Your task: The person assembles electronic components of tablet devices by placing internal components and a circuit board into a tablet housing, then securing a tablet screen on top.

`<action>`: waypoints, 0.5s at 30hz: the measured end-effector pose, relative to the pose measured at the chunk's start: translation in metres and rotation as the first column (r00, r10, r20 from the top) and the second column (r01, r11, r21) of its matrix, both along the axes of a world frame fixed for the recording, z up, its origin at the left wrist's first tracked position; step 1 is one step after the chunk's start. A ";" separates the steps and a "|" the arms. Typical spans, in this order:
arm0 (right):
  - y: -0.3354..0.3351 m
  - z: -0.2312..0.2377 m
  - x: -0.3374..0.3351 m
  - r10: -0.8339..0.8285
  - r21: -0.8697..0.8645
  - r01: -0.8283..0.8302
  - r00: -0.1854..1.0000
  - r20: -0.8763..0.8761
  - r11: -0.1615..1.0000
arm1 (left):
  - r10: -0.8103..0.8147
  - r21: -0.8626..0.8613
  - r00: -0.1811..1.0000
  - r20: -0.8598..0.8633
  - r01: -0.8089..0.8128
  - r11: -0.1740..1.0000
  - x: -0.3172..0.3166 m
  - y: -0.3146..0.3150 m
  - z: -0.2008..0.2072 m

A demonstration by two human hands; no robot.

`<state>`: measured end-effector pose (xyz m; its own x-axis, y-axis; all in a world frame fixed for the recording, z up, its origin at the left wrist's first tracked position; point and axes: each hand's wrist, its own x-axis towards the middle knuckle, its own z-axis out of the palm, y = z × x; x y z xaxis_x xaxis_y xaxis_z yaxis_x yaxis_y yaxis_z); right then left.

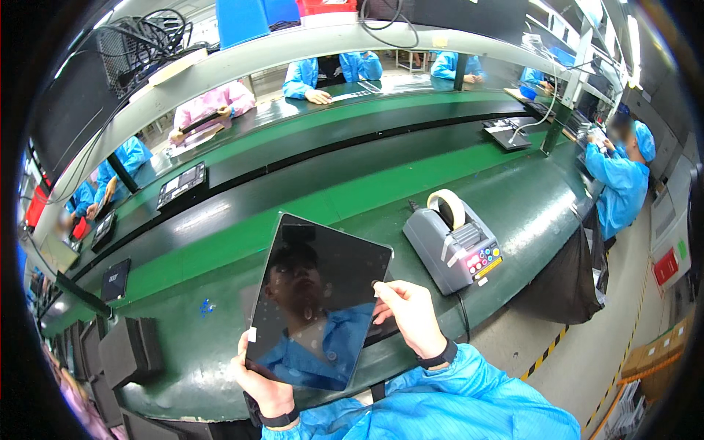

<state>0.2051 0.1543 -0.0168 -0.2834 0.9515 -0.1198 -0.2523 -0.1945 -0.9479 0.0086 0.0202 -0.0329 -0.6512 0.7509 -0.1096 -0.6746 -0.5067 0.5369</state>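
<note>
I hold a dark, glossy tablet (319, 301) tilted up in front of me, its black screen mirroring a figure in blue. My left hand (265, 389) grips its lower left corner from beneath, thumb on the edge. My right hand (411, 315) pinches the right edge near the middle. Both wrists wear black bands, and my sleeves are light blue. A small white tab sticks out on the tablet's left edge.
A grey tape dispenser (453, 249) with a tape roll stands on the green bench (352, 194) to the right. Dark foam blocks (128, 348) sit at the left. Black trays lie on the conveyor (180, 183). Other workers in blue and pink sit across; one stands at the right (623, 176).
</note>
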 end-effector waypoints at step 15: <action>-0.007 -0.006 -0.014 0.218 -0.139 -0.265 0.934 -0.283 0.954 | -0.061 -0.157 0.996 -0.063 0.051 0.986 -0.016 0.001 0.004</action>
